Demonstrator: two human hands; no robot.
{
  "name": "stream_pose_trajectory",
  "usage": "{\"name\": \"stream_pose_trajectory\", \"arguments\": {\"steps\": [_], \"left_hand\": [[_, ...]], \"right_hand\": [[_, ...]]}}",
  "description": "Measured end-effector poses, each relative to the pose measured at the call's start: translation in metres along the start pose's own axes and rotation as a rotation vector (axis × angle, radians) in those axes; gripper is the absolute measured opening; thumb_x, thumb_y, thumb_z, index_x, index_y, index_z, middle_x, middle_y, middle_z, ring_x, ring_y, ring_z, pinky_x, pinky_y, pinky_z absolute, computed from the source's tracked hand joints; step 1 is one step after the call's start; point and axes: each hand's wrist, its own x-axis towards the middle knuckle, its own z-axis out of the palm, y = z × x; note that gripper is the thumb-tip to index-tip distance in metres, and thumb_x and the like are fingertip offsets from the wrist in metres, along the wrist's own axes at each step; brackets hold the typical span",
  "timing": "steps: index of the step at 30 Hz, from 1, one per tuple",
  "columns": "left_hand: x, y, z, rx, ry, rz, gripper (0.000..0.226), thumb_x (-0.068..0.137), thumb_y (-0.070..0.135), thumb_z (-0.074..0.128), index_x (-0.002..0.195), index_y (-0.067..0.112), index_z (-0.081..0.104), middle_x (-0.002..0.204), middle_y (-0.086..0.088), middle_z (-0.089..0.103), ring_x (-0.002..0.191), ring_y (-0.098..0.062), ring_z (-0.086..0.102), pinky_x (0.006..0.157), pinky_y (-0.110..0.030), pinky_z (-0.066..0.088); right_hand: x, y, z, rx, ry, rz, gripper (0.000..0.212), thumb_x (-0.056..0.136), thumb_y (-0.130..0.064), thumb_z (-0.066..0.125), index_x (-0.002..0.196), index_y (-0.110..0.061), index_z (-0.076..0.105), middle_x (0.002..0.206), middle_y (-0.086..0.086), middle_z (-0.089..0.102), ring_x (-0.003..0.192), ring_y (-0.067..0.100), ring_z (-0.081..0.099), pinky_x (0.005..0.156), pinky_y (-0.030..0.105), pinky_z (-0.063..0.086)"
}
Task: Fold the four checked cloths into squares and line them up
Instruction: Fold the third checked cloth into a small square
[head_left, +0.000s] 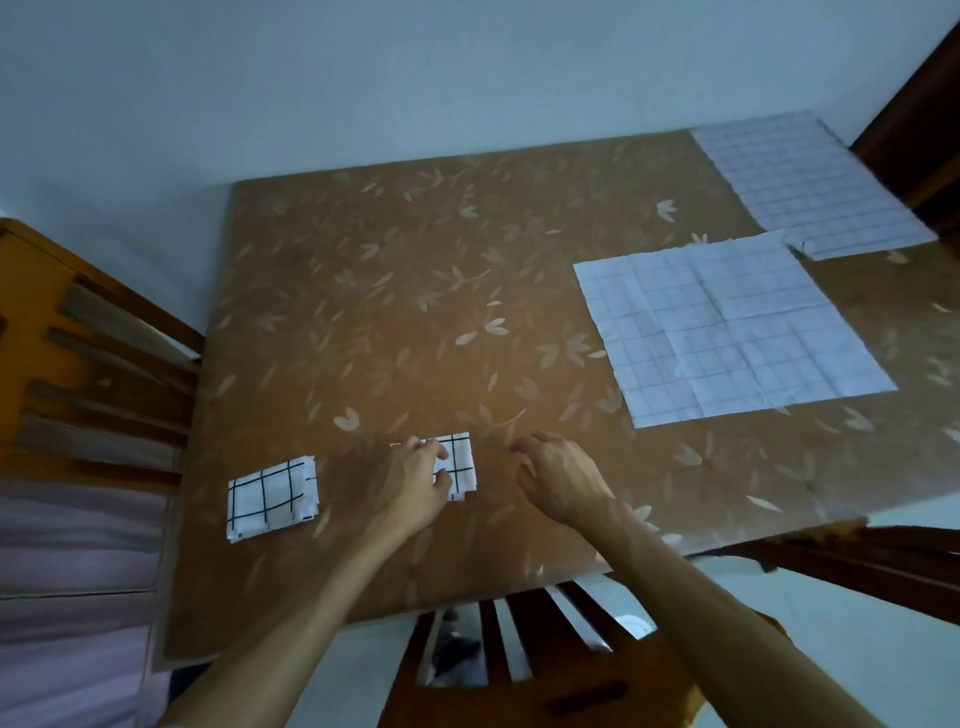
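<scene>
Nearest the person, a slatted wooden chair back (519, 654) sits just below the brown leaf-patterned bench (363, 270). Both bare forearms reach over the bench's near edge. The left hand (415, 480) lies on the second folded cloth (460, 465), its thumb and fingertips pinched on the cloth's left part, a narrow grip holding the fabric. The right hand (558, 480) hovers just right of that cloth, fingers loosely curled, gripping nothing. To the left, well apart, the first folded cloth (271, 498) lies as a small checked square near the bench's left edge. Farther right, an unfolded cloth (727, 327) lies flat. Beyond it, at the far right corner, another unfolded cloth (810, 182) is spread out.
</scene>
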Motion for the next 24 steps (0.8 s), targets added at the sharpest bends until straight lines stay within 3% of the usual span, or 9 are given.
{"name": "stream_pose_trajectory", "arguments": {"steps": [9, 13, 17, 22, 24], "left_hand": [[-0.015, 0.131, 0.04, 0.122, -0.029, 0.046, 0.027, 0.096, 0.029, 0.055, 0.123, 0.024, 0.06, 0.125, -0.001, 0.055, 0.113, -0.022, 0.057, 0.079, -0.033, 0.05], [-0.029, 0.198, 0.077, 0.088, 0.004, 0.064, 0.029, 0.096, 0.026, 0.054, 0.124, 0.02, 0.061, 0.129, -0.005, 0.056, 0.128, -0.024, 0.051, 0.093, -0.034, 0.044], [-0.037, 0.259, 0.103, 0.095, 0.008, 0.063, 0.032, 0.098, 0.03, 0.052, 0.129, 0.023, 0.057, 0.13, 0.001, 0.055, 0.121, -0.02, 0.053, 0.088, -0.029, 0.043], [-0.029, 0.306, 0.119, 0.072, -0.024, 0.071, 0.027, 0.097, 0.03, 0.052, 0.123, 0.025, 0.059, 0.125, 0.003, 0.057, 0.112, -0.018, 0.057, 0.089, -0.036, 0.052], [-0.02, 0.314, 0.124, 0.076, -0.026, 0.073, 0.026, 0.098, 0.028, 0.054, 0.123, 0.025, 0.059, 0.125, 0.003, 0.057, 0.11, -0.017, 0.057, 0.086, -0.032, 0.052]], "right_hand": [[-0.081, 0.118, -0.056, -0.047, 0.007, 0.075, 0.035, 0.093, -0.022, 0.051, 0.126, -0.019, 0.063, 0.123, 0.005, 0.066, 0.107, 0.027, 0.064, 0.092, 0.041, 0.053], [-0.116, 0.181, -0.08, -0.049, -0.007, 0.078, 0.037, 0.092, -0.025, 0.052, 0.129, -0.021, 0.06, 0.127, 0.004, 0.064, 0.112, 0.026, 0.062, 0.097, 0.041, 0.05], [-0.144, 0.233, -0.106, -0.044, -0.025, 0.095, 0.043, 0.094, -0.023, 0.052, 0.137, -0.02, 0.055, 0.139, 0.004, 0.057, 0.123, 0.025, 0.056, 0.106, 0.042, 0.041], [-0.157, 0.279, -0.127, -0.03, -0.032, 0.135, 0.045, 0.094, -0.023, 0.052, 0.139, -0.021, 0.053, 0.139, 0.005, 0.056, 0.124, 0.028, 0.055, 0.107, 0.042, 0.04], [-0.155, 0.292, -0.13, -0.02, -0.043, 0.159, 0.043, 0.095, -0.024, 0.051, 0.137, -0.021, 0.054, 0.137, 0.006, 0.057, 0.122, 0.029, 0.056, 0.105, 0.041, 0.041]]}}
